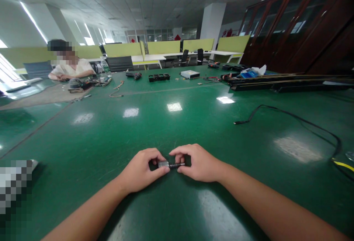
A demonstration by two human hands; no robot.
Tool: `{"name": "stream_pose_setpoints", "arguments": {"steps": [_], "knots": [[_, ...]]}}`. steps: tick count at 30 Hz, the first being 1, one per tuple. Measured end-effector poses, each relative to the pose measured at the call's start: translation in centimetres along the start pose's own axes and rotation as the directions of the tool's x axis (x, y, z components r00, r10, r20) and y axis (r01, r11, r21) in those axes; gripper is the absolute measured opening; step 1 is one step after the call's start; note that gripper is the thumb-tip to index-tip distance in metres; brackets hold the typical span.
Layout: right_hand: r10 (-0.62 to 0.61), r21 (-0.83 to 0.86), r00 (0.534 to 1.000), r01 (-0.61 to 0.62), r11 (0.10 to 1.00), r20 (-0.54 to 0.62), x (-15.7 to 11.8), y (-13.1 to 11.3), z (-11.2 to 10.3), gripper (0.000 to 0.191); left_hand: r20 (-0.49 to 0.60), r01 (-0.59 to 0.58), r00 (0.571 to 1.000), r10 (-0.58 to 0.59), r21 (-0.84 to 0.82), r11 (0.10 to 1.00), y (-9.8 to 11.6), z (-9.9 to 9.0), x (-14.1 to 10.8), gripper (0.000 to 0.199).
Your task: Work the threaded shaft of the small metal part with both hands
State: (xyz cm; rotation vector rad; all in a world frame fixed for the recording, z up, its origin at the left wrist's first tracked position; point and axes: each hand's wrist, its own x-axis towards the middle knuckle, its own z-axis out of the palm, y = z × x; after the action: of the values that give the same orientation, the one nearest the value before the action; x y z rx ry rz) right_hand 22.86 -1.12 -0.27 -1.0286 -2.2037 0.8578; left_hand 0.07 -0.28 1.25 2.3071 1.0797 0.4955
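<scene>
Low over the green table (149,126), near the middle of the head view, is a small silver part with a dark coil spring and a thin rod (174,165). My left hand (141,171) is closed on its silver body, thumb in front and fingers behind. The spring and rod point right, into the curve of my right hand (200,163). My right thumb and curled fingers meet around the rod end, while the index finger arches above, apart from the part. How firmly the right fingers press on the rod is hard to see.
A black cable (298,117) lies at right. Across the table are a white box (190,74), a black slotted part (159,77), a power drill (134,75) and long dark rails (257,82). A person (74,67) sits at far left. A blurred-out object (13,182) is at near left.
</scene>
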Motion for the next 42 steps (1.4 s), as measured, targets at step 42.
{"name": "stream_pose_setpoints", "arguments": {"steps": [42], "knots": [[-0.132, -0.217, 0.991, 0.136, 0.967, 0.029, 0.25, -0.10, 0.48, 0.013, 0.010, 0.044, 0.999, -0.044, 0.028, 0.999, -0.21, 0.10, 0.06, 0.020]]}}
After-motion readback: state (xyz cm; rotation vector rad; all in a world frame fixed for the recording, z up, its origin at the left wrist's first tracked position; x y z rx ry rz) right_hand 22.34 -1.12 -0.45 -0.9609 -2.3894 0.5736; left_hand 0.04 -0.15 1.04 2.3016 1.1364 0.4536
